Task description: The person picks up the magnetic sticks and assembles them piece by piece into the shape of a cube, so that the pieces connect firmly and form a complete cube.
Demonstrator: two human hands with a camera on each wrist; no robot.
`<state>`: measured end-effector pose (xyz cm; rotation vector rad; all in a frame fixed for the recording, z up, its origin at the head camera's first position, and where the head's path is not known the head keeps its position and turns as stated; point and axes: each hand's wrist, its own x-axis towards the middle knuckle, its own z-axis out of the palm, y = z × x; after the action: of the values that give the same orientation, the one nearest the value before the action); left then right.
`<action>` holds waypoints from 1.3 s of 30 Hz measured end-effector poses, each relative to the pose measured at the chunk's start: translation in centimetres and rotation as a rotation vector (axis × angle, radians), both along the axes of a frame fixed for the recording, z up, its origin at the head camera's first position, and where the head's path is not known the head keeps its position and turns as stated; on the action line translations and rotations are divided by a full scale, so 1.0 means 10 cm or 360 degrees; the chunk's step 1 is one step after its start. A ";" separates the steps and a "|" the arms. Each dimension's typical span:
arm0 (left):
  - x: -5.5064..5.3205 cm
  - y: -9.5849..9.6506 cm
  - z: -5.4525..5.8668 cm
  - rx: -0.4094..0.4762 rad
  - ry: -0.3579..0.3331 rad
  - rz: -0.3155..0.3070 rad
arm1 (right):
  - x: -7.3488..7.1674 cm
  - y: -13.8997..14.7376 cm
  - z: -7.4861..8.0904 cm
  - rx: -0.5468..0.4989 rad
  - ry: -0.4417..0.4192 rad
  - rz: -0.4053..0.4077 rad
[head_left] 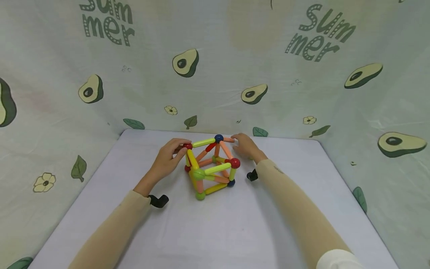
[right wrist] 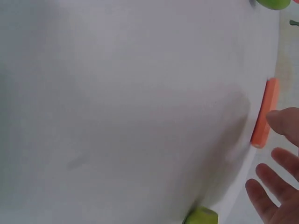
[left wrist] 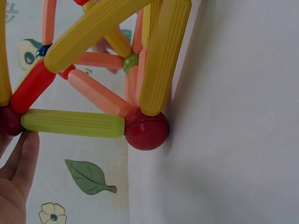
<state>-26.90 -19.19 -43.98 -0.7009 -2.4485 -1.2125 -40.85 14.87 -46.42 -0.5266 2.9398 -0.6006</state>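
A frame of magnetic building sticks (head_left: 218,169) and coloured balls stands on the table in the head view. My left hand (head_left: 167,157) holds its upper left red ball (head_left: 188,146) between thumb and fingers. In the left wrist view, fingertips (left wrist: 29,151) touch that red ball (left wrist: 9,120), beside a yellow-green stick (left wrist: 74,123). My right hand (head_left: 248,146) is behind the frame at the right, fingers spread. Near its thumb an orange stick (right wrist: 266,114) lies on the table in the right wrist view; whether the thumb touches it, I cannot tell.
A yellow-green piece (right wrist: 202,216) lies at the bottom of the right wrist view, mostly cut off. The white table (head_left: 235,228) ends at a hanging cloth (head_left: 215,74) printed with avocados and leaves. Black wrist cameras (head_left: 159,201) sit beneath both sleeves.
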 end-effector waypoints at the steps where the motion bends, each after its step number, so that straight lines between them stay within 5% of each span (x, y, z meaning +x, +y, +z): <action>1: 0.00 0.00 0.00 -0.0001 0.0005 0.0005 | -0.02 -0.04 0.00 -0.0001 -0.0010 0.0009; 9: 0.07 -0.04 -0.01 0.0006 0.0024 0.0006 | -0.10 -0.23 -0.05 0.0112 -0.0097 0.0108; 16: 0.12 -0.04 0.00 -0.0006 0.0022 0.0012 | -0.06 -0.19 -0.05 0.0151 0.0047 0.0037; 39: 0.24 -0.07 -0.02 -0.0015 0.0000 0.0035 | 0.31 0.08 0.12 0.0099 -0.0026 0.0026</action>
<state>-24.52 -19.86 -44.17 -0.6751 -2.4567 -1.1935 -37.76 15.66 -45.22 -0.5358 2.9251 -0.5071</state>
